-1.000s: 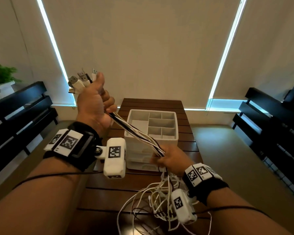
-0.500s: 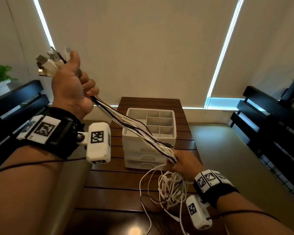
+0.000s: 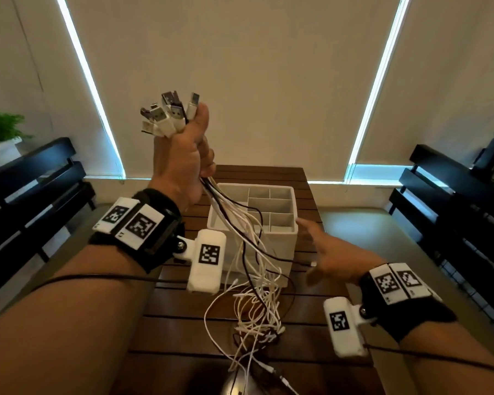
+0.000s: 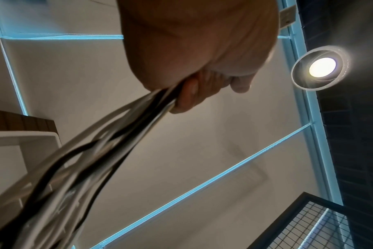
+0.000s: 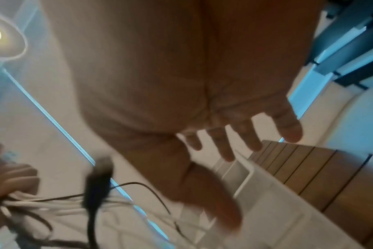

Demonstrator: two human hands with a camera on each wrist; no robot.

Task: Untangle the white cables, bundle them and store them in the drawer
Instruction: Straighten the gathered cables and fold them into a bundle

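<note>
My left hand (image 3: 183, 163) is raised high and grips a bunch of white and dark cables (image 3: 248, 252) just below their USB plugs (image 3: 169, 115), which stick up above the fist. From the fist the cables hang down in front of the white drawer unit (image 3: 280, 246) into a tangle on the wooden table (image 3: 183, 332). In the left wrist view my curled fingers (image 4: 189, 94) wrap the cables (image 4: 100, 148). To the right of the strands my right hand (image 3: 325, 252) hovers with fingers (image 5: 251, 139) spread, holding nothing, beside the drawer unit (image 5: 273, 198).
The drawer unit's top is an open tray with several compartments (image 3: 271, 203). Black benches stand at the left (image 3: 26, 195) and right (image 3: 454, 209) of the table. A potted plant (image 3: 0, 129) sits far left. Window blinds fill the wall behind.
My right hand has let go of the cables and opened, moving right. The strands, pulled taut before, now hang slack. My left hand has shifted right, toward the centre.
</note>
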